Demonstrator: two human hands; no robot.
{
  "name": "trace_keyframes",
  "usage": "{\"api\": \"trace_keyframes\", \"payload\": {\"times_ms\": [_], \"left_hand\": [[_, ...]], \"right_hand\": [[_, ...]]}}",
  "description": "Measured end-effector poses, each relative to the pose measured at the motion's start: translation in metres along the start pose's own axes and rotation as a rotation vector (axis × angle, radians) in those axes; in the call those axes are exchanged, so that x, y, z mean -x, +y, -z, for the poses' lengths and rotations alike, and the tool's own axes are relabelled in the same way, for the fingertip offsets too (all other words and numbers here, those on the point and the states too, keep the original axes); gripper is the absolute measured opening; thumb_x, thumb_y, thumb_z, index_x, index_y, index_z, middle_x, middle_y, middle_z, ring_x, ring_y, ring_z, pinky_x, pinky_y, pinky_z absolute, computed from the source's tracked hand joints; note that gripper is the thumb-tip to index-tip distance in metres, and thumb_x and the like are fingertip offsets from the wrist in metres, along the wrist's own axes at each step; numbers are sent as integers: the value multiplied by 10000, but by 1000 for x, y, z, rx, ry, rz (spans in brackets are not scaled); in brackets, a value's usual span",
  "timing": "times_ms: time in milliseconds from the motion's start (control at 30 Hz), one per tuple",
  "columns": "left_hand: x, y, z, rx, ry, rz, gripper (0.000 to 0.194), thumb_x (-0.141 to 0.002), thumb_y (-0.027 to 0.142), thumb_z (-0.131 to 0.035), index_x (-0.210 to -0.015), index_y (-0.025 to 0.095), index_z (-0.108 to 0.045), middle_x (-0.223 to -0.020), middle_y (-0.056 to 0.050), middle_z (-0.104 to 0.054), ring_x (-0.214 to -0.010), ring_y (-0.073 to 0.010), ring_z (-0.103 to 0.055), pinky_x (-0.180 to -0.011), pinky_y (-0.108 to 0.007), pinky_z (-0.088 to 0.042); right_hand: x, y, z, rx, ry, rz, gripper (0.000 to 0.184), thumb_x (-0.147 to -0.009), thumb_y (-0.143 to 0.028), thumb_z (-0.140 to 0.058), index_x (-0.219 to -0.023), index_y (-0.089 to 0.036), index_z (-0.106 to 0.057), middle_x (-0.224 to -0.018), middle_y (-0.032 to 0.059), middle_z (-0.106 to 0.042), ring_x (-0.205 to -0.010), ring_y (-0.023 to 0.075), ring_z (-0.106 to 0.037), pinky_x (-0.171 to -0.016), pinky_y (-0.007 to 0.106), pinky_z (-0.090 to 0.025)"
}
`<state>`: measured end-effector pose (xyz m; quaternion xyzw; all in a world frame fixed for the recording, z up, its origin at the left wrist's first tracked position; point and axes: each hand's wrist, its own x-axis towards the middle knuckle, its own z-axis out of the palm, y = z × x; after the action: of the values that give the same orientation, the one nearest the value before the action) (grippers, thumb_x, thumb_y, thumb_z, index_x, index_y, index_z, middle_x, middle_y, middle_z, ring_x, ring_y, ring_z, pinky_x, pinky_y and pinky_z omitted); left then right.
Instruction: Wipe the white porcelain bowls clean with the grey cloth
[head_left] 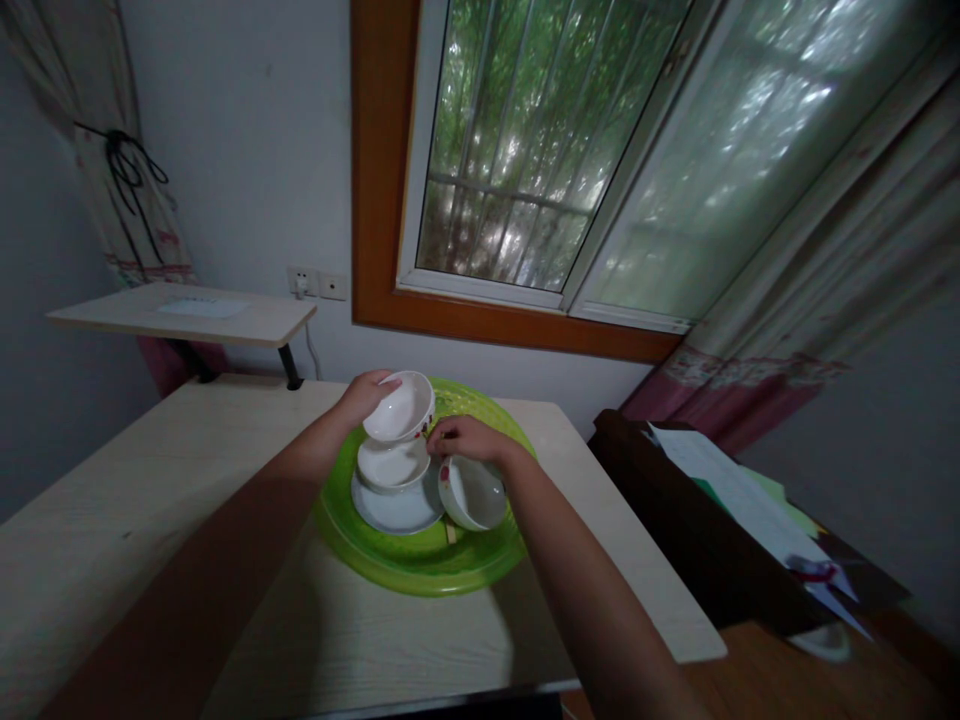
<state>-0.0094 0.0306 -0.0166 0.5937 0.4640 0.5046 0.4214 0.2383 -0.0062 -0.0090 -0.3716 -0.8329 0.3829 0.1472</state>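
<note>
My left hand is closed on the rim of a white bowl with a small floral pattern, tilted toward me. Below that bowl sits a second white bowl, on a white plate. My right hand has its fingers curled together beside the held bowl; what they hold, if anything, is hidden. Just under the right wrist, another patterned white bowl leans on its side. A light wooden stick pokes out between plate and leaning bowl. All the dishes are in a round green tray.
The tray stands on a pale wooden table. A small raised shelf with a paper on it stands at the back left. Behind are a barred window and wall sockets. Papers lie on a dark cabinet at right.
</note>
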Motion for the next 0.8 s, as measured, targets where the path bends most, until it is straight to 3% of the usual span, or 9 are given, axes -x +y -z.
{"api": "trace_keyframes", "payload": {"times_ms": [167,333,533,700,800], "left_hand": [[0,-4,-2,-108,-129,16,443,-678,558,-706,-850,149,-717,-743,-77,-688,-644,-217,-588,-628,-328,-444],[3,-8,-2,-153,-213,7,422,-622,528,-761,-828,160,-746,-788,-104,-732,-654,-240,-602,-616,-337,-445],[4,-10,0,-210,-261,-64,306,-593,486,-783,-660,196,-709,-652,-65,-684,-575,-203,-549,-600,-331,-450],[2,-9,-1,-274,-299,-75,258,-594,446,-759,-630,197,-703,-729,-107,-703,-657,-240,-585,-682,-378,-482],[6,-8,-3,-169,-204,-78,213,-513,383,-796,-575,211,-687,-670,-90,-687,-633,-248,-597,-682,-395,-497]], "right_hand": [[5,2,11,-55,116,-98,224,-854,-208,-533,-841,-141,-746,-772,23,-726,-677,122,-630,-686,221,-495],[8,6,15,-134,32,-126,261,-764,-137,-496,-811,-143,-753,-800,24,-749,-742,136,-649,-761,234,-508],[6,19,16,-93,-70,-194,380,-671,-115,-543,-957,-170,-787,-943,23,-784,-880,174,-694,-857,272,-521],[7,21,16,-5,-150,-233,423,-665,-116,-601,-1039,-176,-792,-1007,23,-788,-918,183,-702,-901,279,-508],[10,18,18,66,-177,-249,376,-693,-158,-635,-1028,-187,-803,-984,15,-792,-893,187,-700,-848,259,-510]]}}
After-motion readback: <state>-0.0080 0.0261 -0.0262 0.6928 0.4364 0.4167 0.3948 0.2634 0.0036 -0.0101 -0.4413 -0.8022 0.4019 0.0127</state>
